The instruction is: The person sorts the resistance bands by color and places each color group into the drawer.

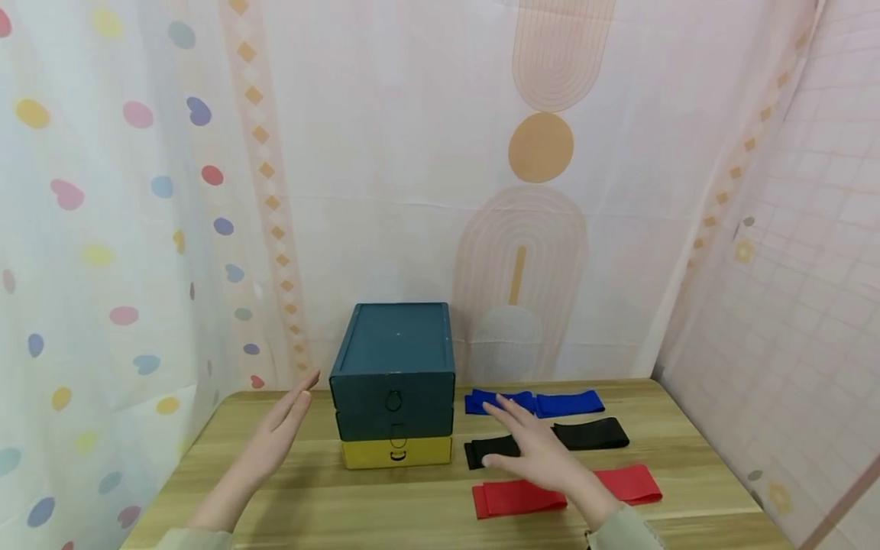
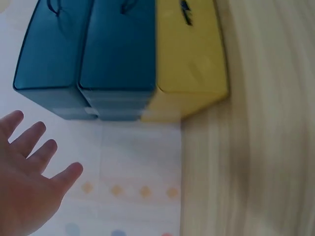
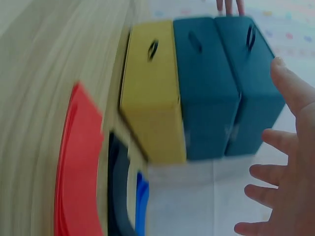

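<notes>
A stack of drawer boxes stands at the back of the wooden table: two dark teal boxes [image 1: 393, 336] on top of a yellow box [image 1: 429, 451], each with a small loop on its front. To the left of the stack my left hand [image 1: 270, 437] is raised with straight fingers, holding nothing. My right hand [image 1: 536, 449] hovers on the other side, fingers spread and bare, overlapping the folded bands in the head view. Those are a blue band [image 1: 571, 403], a black band [image 1: 594, 434] and a red band [image 1: 629, 484], lying in rows.
The wooden table [image 1: 330, 512] reaches back to a patterned curtain [image 1: 385, 191]. Dotted fabric [image 1: 124, 252] hangs along the left, and a grid-patterned curtain [image 1: 818, 305] borders the right side.
</notes>
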The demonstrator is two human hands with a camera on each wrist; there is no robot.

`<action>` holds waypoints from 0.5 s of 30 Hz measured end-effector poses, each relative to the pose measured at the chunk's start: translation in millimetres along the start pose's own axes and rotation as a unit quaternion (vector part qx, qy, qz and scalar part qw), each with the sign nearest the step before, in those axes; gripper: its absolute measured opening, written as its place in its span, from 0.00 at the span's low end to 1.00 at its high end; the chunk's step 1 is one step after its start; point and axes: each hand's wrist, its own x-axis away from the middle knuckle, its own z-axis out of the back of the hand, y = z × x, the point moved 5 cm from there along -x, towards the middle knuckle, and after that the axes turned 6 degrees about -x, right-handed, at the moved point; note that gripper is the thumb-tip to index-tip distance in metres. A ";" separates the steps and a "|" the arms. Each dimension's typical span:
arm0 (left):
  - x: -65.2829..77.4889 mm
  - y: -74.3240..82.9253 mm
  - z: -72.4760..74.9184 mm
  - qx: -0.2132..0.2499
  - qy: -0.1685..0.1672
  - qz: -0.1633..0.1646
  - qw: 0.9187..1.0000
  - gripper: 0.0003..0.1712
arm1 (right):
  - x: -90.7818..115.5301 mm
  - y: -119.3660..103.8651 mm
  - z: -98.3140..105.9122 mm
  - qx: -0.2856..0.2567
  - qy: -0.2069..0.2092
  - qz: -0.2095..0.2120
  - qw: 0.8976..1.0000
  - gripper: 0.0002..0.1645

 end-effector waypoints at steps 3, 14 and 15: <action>-12.3 5.3 -3.4 0.056 -0.016 0.005 0.998 0.30 | -3.1 -15.6 -8.0 -0.017 -0.003 0.021 1.000 0.48; -59.6 7.9 -9.8 0.167 -0.069 0.060 0.982 0.38 | -20.6 -55.2 -19.0 -0.147 0.006 0.055 0.988 0.41; -63.4 9.0 -9.7 0.167 -0.073 0.066 0.981 0.39 | -22.9 -57.6 -20.2 -0.149 0.006 0.058 0.987 0.40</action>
